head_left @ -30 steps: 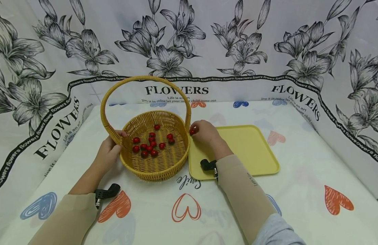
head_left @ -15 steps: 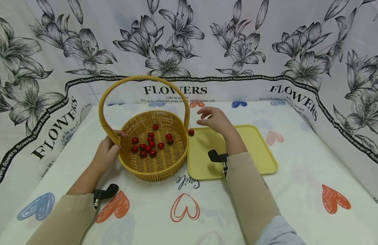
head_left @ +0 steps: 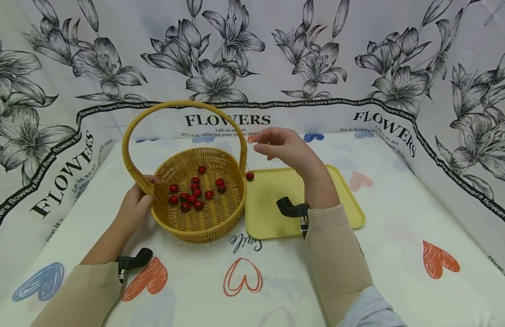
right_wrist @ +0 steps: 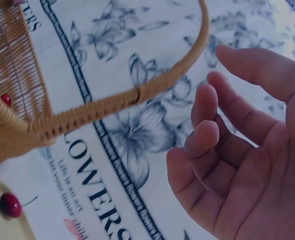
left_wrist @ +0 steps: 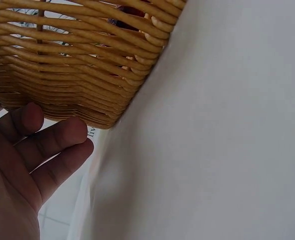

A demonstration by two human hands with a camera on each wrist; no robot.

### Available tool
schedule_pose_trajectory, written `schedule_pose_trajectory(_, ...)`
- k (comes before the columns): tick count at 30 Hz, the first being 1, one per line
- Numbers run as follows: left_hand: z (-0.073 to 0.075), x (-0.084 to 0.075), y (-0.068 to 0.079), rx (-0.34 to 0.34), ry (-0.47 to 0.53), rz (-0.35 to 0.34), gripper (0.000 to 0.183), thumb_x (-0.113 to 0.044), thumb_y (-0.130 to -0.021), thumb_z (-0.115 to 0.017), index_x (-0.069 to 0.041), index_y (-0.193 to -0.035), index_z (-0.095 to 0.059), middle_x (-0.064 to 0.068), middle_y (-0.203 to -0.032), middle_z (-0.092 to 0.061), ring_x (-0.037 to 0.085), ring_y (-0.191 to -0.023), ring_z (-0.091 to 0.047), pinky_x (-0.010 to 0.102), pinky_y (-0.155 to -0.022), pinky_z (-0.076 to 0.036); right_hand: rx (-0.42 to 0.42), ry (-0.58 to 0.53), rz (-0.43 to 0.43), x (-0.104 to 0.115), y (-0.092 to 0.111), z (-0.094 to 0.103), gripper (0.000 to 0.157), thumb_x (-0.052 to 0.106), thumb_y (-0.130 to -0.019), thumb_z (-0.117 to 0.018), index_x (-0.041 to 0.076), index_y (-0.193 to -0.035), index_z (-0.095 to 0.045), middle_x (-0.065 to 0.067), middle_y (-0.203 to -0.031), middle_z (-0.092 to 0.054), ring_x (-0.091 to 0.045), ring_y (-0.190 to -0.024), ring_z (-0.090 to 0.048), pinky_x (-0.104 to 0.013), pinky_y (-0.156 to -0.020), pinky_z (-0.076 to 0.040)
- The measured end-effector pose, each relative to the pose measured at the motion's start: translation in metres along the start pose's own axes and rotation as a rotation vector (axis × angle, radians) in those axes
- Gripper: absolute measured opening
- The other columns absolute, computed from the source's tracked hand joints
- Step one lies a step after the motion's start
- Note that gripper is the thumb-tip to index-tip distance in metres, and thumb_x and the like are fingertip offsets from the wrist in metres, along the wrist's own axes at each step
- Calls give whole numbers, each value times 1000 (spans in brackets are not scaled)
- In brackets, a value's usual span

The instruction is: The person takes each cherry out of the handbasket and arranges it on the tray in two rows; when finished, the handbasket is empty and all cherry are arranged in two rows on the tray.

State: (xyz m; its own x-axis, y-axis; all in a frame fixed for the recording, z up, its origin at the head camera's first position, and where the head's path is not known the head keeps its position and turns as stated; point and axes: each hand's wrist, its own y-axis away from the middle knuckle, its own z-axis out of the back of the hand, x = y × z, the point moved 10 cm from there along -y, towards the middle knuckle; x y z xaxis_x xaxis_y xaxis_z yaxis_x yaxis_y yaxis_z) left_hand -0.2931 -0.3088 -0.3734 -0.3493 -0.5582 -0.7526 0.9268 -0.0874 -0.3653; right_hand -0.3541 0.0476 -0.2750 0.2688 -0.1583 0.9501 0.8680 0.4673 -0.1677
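Observation:
A round woven basket with a tall arched handle stands on the cloth, several red cherries lying on its floor. At its left side my left hand grips the rim by the foot of the handle; in the left wrist view some fingers curl loosely beneath the wall. One stemmed cherry sits at the far left corner of the yellow tray, beside the basket. My right hand hovers above the tray's far edge, near the handle, fingers loosely bent around nothing.
The yellow tray touches or nearly touches the basket's right side; I cannot tell which. A white cloth printed with hearts covers the table. A flower-printed curtain hangs behind and at both sides.
My right hand has let go of a cherry at the tray's corner and lifted away from it, up and to the right. My left hand stays at the basket.

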Motion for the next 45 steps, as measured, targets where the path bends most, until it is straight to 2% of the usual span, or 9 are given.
schedule_pose_trajectory(5, 0, 2, 1, 3, 5, 0, 36, 1, -93, -40, 3, -128, -49, 18, -131, -55, 7, -112, -48, 9, -88, -40, 81, -27, 52, 19, 6, -19, 14, 16, -97, -70, 5, -106, -69, -12, -108, -67, -29, -95, -57, -37, -79, -49)
schedule_pose_trajectory(11, 1, 1, 1, -3, 10, -5, 36, 2, -92, -40, 3, -127, -49, 19, -131, -55, 6, -112, -49, 9, -88, -40, 199, 29, 66, 27, 6, -51, 14, 17, -98, -70, 5, -105, -71, -14, -101, -64, -29, -86, -56, -38, -76, -48)
schedule_pose_trajectory(14, 1, 0, 1, -1, 12, -8, 36, 1, -92, -40, 3, -127, -49, 18, -130, -55, 7, -112, -49, 9, -88, -40, 247, 48, 29, 21, 2, -69, 17, 19, -98, -70, 5, -108, -72, -11, -92, -61, -26, -78, -51, -35, -70, -45)
schedule_pose_trajectory(17, 2, -2, 1, 1, 14, -14, 36, 1, -92, -40, 3, -127, -49, 18, -129, -55, 8, -111, -49, 9, -88, -40, 287, 97, 7, 12, -3, -88, 18, 22, -99, -69, 6, -108, -72, -7, -91, -63, -25, -80, -50, -35, -71, -44)
schedule_pose_trajectory(24, 3, -4, 2, 5, 30, -20, 35, 2, -93, -39, 4, -126, -48, 21, -130, -54, 7, -113, -50, 9, -88, -40, 356, 256, -6, -23, -18, -130, 16, 23, -100, -67, 12, -111, -72, 1, -104, -70, -17, -93, -60, -30, -82, -49)
schedule_pose_trajectory(30, 2, -4, 2, 9, 44, -15, 35, 1, -92, -39, 5, -126, -48, 21, -130, -54, 8, -114, -50, 10, -89, -41, 317, 355, -22, -39, -27, -147, 24, 17, -100, -66, 5, -119, -71, 1, -107, -69, -15, -95, -60, -27, -84, -49)
schedule_pose_trajectory(34, 1, -5, 1, 11, 48, -20, 35, 1, -92, -39, 6, -125, -48, 19, -129, -53, 6, -116, -49, 10, -90, -40, 288, 481, -37, -46, -33, -156, 27, 13, -99, -64, 6, -124, -71, 1, -111, -68, -13, -98, -60, -26, -85, -48)
schedule_pose_trajectory(40, 0, -4, 2, 13, 58, -19, 36, 2, -92, -39, 6, -126, -48, 19, -129, -53, 9, -115, -50, 10, -90, -40, 384, 782, -54, -58, -34, -180, 31, 9, -100, -61, 7, -129, -70, -3, -127, -68, -15, -118, -60, -27, -99, -46)
schedule_pose_trajectory(45, 1, -5, 2, 9, 58, -24, 36, 2, -91, -39, 5, -126, -48, 20, -129, -53, 12, -114, -52, 11, -87, -42, 376, 1000, -47, -60, -33, -185, 26, 4, -99, -60, 10, -120, -76, -2, -119, -72, -16, -109, -64, -29, -96, -49)
